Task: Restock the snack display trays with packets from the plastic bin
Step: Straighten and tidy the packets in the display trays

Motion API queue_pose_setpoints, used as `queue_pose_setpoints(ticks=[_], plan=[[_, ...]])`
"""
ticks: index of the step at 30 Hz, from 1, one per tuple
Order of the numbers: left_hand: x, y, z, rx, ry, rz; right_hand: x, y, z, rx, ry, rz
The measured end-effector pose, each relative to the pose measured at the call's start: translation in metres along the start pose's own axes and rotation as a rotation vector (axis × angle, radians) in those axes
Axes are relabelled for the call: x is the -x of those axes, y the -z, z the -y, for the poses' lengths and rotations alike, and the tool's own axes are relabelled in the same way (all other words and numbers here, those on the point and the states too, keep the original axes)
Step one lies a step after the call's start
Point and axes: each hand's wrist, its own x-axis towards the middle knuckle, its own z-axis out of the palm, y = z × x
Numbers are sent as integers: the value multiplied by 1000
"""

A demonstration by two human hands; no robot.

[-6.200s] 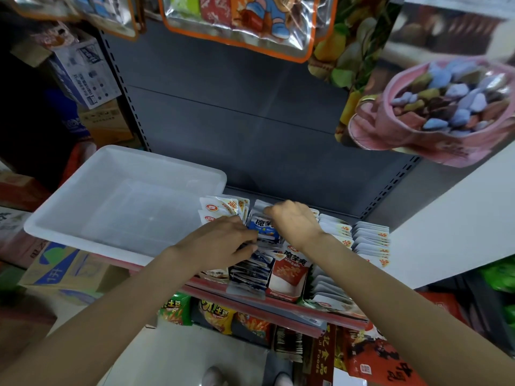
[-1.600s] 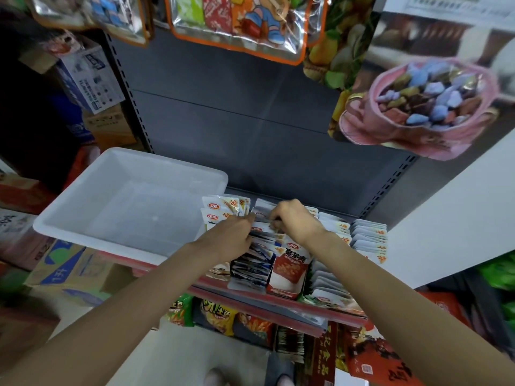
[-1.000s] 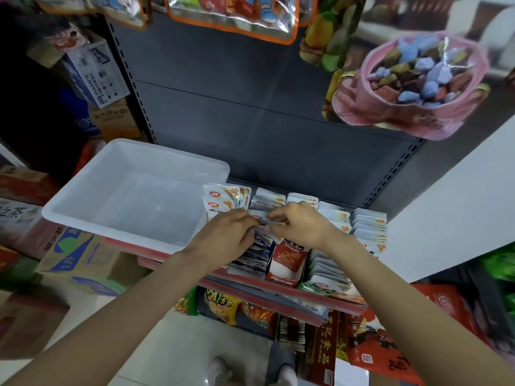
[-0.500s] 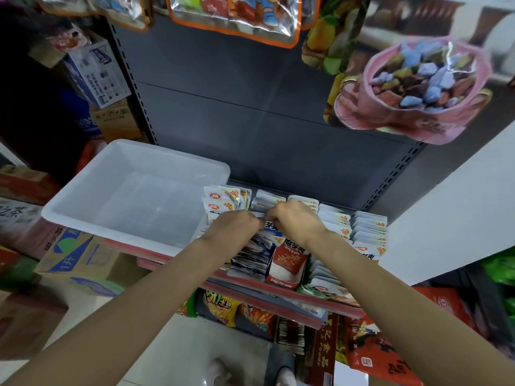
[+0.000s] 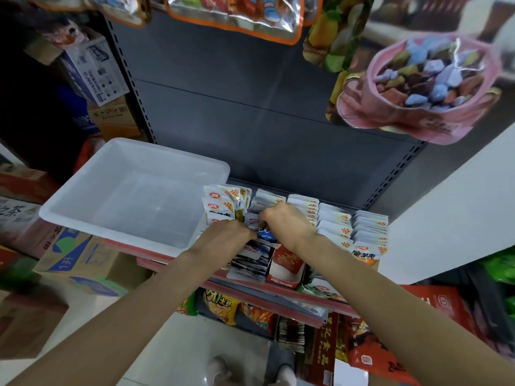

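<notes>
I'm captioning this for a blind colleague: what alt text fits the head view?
Both hands, left hand and right hand, reach into rows of small white snack packets standing in shelf display trays. Left of them sits a translucent white plastic bin, seemingly empty.

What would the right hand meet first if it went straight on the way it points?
The right hand points up-left over the packet rows; it would likely meet the upright white snack packets with red logos first, then the white plastic bin. Depth is unclear.
</notes>
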Motion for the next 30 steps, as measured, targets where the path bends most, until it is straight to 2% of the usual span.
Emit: queue_pose_setpoints(ticks=[6,14,16,21,26,30], plan=[[10,-2,7,128,100,-77,-8,3,-5,-21,-47,85],[9,3,2,-3,60,-36,-12,4,10,55,-30,109],[10,3,3,52,71,-55,-13,7,10,39,-46,106],[15,5,7,417,181,-158,1,17,-13,-170,-108,86],[24,4,15,513,64,-327,20,6,-13,-313,-100,22],[37,2,27,418,-75,-121,32,-4,-14,-464,-45,61]])
